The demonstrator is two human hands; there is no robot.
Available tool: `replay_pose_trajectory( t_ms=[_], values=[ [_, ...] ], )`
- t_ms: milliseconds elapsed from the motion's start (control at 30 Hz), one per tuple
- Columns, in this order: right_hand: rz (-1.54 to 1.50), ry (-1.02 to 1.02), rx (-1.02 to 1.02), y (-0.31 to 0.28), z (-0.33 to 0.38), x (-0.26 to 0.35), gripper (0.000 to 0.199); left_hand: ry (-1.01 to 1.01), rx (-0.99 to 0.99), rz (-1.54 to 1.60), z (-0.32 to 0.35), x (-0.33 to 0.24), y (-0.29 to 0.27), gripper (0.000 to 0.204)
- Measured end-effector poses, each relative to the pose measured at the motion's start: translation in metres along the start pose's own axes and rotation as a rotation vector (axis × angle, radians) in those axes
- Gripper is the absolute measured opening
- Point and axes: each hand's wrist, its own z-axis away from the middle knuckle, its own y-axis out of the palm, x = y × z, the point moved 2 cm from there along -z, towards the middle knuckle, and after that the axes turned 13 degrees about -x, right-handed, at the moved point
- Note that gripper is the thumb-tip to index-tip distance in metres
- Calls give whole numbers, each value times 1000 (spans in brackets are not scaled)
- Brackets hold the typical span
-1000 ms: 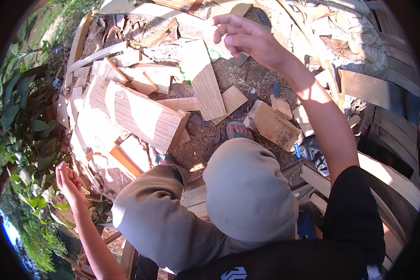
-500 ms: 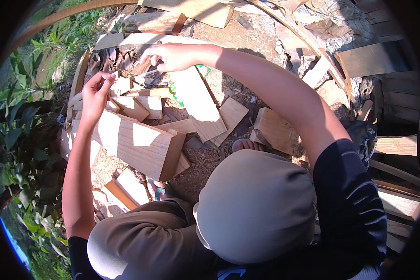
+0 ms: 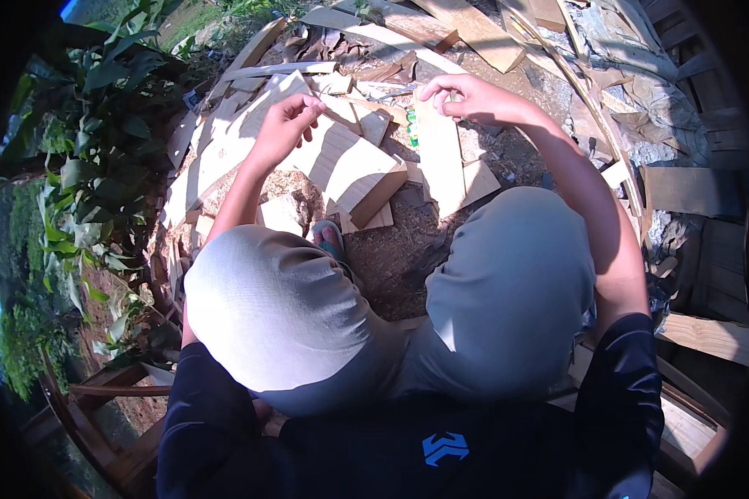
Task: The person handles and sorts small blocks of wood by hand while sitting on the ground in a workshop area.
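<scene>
My left hand (image 3: 286,131) is raised over the far end of a thick pale wooden block (image 3: 341,162). Its thumb and fingers are curled together; whatever they pinch is too small to make out. To the right, my right hand (image 3: 472,100) hovers by the far end of a narrow flat board (image 3: 441,162), with fingers bent inward. Whether it touches the board, or has something small between the fingertips, does not show. A green and white packet (image 3: 413,126) lies against the board's left edge. Under the board's near end is another short wood piece (image 3: 478,180).
Wood offcuts and sawdust surround the block. Longer planks (image 3: 474,33) lie at the far side. A curved wooden strip (image 3: 595,108) and crumpled sheeting (image 3: 653,104) are on the right. Leafy plants (image 3: 75,175) grow at the left. A sandaled foot (image 3: 329,237) stands near the block.
The whole view has shifted, bringing both knees and the shirt further into sight. My hands stand farther apart, with the right one now at the narrow board's far end.
</scene>
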Motion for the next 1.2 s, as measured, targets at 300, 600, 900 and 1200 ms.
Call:
replay_pose_trajectory(
  t_ms=[300, 600, 900, 1200],
  values=[
    [-212, 86, -302, -37, 31, 81, 32, -21, -67, 138, 12, -1, 4, 22],
    [-288, 443, -96, 40, 62, -20, 29, -53, -147, 159, 19, 9, -6, 18],
    [-93, 479, 40, 52, 83, -106, 31, -72, -140, 267, 8, 3, 36, 19],
    [-202, 387, -229, 37, 64, -97, 26, -54, -292, 291, 12, 21, 45, 18]
  ],
)
